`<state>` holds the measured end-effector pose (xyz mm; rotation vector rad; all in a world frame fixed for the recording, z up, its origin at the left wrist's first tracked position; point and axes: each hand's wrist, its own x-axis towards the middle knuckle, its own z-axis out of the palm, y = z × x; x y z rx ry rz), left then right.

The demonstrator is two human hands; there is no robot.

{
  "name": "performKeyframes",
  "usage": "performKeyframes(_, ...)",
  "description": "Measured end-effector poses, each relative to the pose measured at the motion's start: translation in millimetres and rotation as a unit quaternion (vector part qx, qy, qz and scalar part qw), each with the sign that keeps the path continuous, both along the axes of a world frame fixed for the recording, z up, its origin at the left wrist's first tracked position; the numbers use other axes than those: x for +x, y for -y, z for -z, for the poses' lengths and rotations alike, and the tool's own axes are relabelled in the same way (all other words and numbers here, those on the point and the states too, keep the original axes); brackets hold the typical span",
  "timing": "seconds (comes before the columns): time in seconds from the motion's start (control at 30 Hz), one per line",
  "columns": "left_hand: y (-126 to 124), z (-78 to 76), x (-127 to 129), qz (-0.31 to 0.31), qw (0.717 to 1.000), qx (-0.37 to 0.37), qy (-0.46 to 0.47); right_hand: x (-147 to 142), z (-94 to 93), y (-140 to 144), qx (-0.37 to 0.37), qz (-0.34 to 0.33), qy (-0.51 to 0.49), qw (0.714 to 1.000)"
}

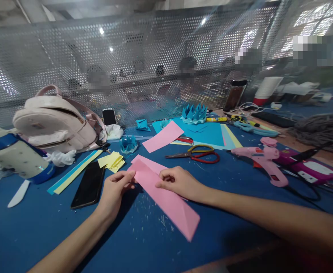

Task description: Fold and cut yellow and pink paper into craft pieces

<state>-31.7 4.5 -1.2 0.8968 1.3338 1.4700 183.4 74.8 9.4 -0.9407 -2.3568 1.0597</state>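
Observation:
A folded strip of pink paper (169, 197) slants over the blue table between my hands, its lower end creased near the table's front. My left hand (116, 187) pinches the paper's upper left edge between thumb and fingers. With curled fingers, my right hand (179, 182) grips the strip's right edge near its middle; part of a pink layer shows behind it. Beyond my hands lie a loose pink paper piece (163, 137) and scissors (193, 154) with one yellow and one red handle loop. Yellow paper slips (113, 162) are heaped just past my left hand.
A black phone (89, 185), paper strips (73, 172), a tumbler (18, 155) and a pale backpack (52, 121) are at left. A pink glue gun (261, 155) with its cord lies at right. Folded blue paper pieces (194, 114) stand before a perforated metal screen (143, 57).

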Motion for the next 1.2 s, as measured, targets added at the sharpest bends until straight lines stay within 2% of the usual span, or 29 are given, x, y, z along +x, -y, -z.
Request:
performKeyframes(0.17,-3,-1.3,-7,-0.022,1.000,0.011,0.018,0,2.2,-2,-0.007,-0.004,-0.008,1.000)
performKeyframes(0.3,-5,-4.1,-11,-0.039,0.998,0.020,0.034,1,3.9,-6,-0.037,-0.011,-0.052,0.998)
performKeyframes(0.47,-10,-7.8,-24,-0.086,0.994,0.041,0.053,2,3.0,-10,-0.079,0.021,-0.083,0.993)
performKeyframes(0.8,-15,-12.1,-33,-0.130,0.985,0.050,0.099,3,-2.0,-11,-0.003,0.030,-0.085,0.996)
performKeyframes(0.93,-16,-14.1,-36,-0.138,0.982,0.057,0.114,6,-2.2,-14,-0.037,0.025,-0.115,0.992)
performKeyframes(1.07,-18,-15.0,-43,-0.156,0.977,0.066,0.127,6,-0.1,-18,-0.126,0.019,-0.145,0.981)
performKeyframes(1.2,-18,-14.1,-44,-0.157,0.976,0.068,0.132,5,-1.8,-21,-0.157,0.074,-0.182,0.968)
